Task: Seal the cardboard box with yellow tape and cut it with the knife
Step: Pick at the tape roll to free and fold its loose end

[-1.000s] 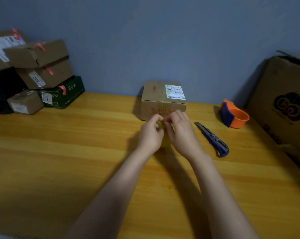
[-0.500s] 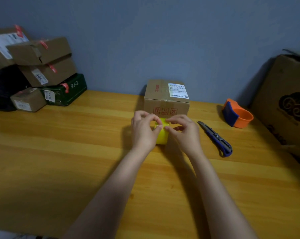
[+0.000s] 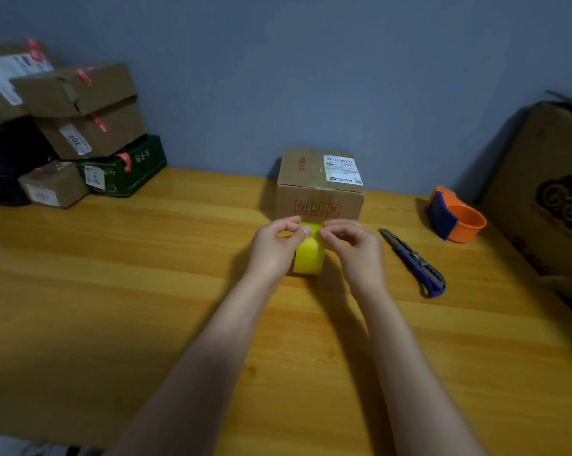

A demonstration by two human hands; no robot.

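- Two bare hands meet at the centre of the frame over a roll of yellow tape [image 3: 308,255], which stands on edge on the wooden table [image 3: 146,291].
- The left hand [image 3: 274,246] has thumb and forefinger pinched together at the top left of the roll; the remaining fingers curl loosely around its side.
- The right hand [image 3: 355,246] has thumb and forefinger pinched at the top right of the roll, the fingertips of both hands nearly touching. Whether a loose tape end lies between them cannot be told.
- The cardboard box [image 3: 320,189] sits just behind the hands, against the blue wall, flaps closed, a white label on its top and red marks on its front face.
- The knife [image 3: 412,261], blue-handled, lies flat on the table to the right of the right hand, apart from it, blade end pointing toward the upper left.
- An orange and blue tape dispenser [image 3: 455,218] rests further right, near a large carton [image 3: 547,199] at the right edge.
- Stacked parcels [image 3: 77,126] occupy the upper left of the frame.
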